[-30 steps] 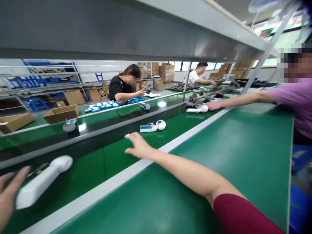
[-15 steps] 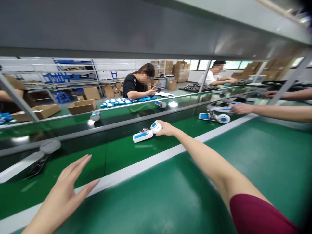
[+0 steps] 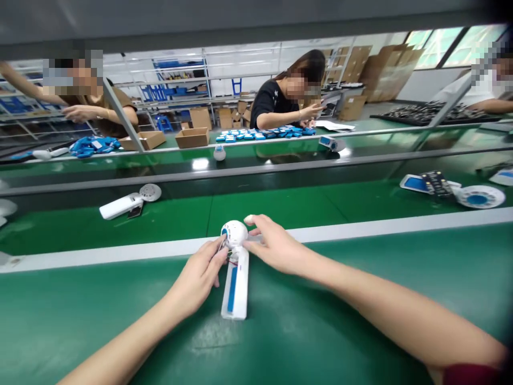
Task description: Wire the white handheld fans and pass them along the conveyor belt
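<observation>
Pulled from the belt onto the bench [image 3: 360, 321], the white device [image 3: 235, 267] sat pinched between my left hand [image 3: 198, 275] and right hand [image 3: 274, 247].

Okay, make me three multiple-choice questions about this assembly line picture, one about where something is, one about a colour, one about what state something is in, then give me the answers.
1. Where does the white handheld device with the round head and blue strip lie?
A. On the green mat in front of the white stripe
B. In a cardboard box
C. On the overhead shelf

2. What colour is the top worn by the person with long dark hair across the line?
A. Yellow
B. Black
C. White

3. What are the left hand and right hand doing?
A. Both resting flat, away from the device
B. Only the right touches it
C. Both touch the device at its round head

Answers: 1 A, its handle rests on the near green mat. 2 B, the short-sleeved top is black. 3 C, fingers of both hands meet the head from either side.
</observation>
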### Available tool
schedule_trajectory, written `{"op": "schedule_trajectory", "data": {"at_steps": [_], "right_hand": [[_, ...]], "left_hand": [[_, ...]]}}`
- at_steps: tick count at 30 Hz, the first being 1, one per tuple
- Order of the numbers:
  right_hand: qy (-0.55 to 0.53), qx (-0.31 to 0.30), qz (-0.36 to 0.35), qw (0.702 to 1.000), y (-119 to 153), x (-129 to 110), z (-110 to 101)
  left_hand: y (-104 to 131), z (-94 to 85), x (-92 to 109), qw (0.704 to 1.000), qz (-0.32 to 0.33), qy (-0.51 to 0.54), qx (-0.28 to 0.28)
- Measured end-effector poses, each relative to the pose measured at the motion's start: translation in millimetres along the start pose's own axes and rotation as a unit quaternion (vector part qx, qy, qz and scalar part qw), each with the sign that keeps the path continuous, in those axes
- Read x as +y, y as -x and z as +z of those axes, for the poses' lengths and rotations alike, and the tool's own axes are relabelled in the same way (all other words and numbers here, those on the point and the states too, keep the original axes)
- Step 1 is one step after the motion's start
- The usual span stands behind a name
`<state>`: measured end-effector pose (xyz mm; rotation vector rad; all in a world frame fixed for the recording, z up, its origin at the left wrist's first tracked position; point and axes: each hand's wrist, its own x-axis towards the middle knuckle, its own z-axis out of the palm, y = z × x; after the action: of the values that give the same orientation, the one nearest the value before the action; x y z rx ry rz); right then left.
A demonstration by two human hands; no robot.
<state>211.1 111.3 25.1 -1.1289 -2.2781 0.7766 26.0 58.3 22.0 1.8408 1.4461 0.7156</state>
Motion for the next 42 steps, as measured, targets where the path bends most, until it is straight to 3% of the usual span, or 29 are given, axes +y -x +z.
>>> {"op": "schedule_trajectory", "data": {"at_steps": [2,5,8,11,16,19,23,25,28,35,38,42], "right_hand": [[-0.019,0.010,-0.001,1.000,14.4,-12.0,9.6],[-0.022,-0.010,0.008,1.000,23.8,-20.4,17.2],[-0.053,-0.033,0.027,0.998,21.4,-15.2,20.2],[-0.070,-0.039,0.020,0.997,17.4,-5.7,23.5],[-0.075,-0.030,0.006,0.997,18.1,-0.9,28.4],[-0.053,0.004,-0.013,0.998,20.0,-4.4,26.2],[-0.031,0.007,-0.026,0.999,21.9,-8.4,23.7],[-0.036,-0.008,-0.026,0.999,22.5,-7.6,26.3],[-0.070,-0.016,-0.028,0.997,22.4,-3.1,35.3],[-0.212,-0.016,-0.047,0.976,14.5,5.2,50.2],[-0.228,-0.025,-0.015,0.973,10.3,2.7,45.1],[-0.247,-0.038,0.003,0.968,8.9,-2.3,37.2]], "left_hand": [[-0.5,-1.3,-1.6,1.000,0.006,0.002,0.000],[-3.4,-2.8,-10.6,0.989,0.089,-0.109,0.056],[-4.8,-0.7,-25.7,0.930,0.239,-0.249,0.125],[-5.0,1.7,-34.0,0.869,0.343,-0.331,0.129],[0.8,-3.1,-15.2,0.809,0.354,-0.451,0.129],[7.9,-6.3,-1.8,0.811,0.321,-0.474,0.116],[11.0,-7.4,-2.0,0.801,0.299,-0.503,0.128],[9.4,-7.3,-5.6,0.812,0.300,-0.484,0.127],[7.0,-5.4,-7.8,0.860,0.286,-0.409,0.105],[4.1,-3.6,-16.9,0.967,0.200,-0.130,0.089],[4.0,-8.6,-25.6,0.982,0.153,-0.059,0.089],[8.6,-7.0,-25.5,0.978,0.149,-0.130,0.065]]}}
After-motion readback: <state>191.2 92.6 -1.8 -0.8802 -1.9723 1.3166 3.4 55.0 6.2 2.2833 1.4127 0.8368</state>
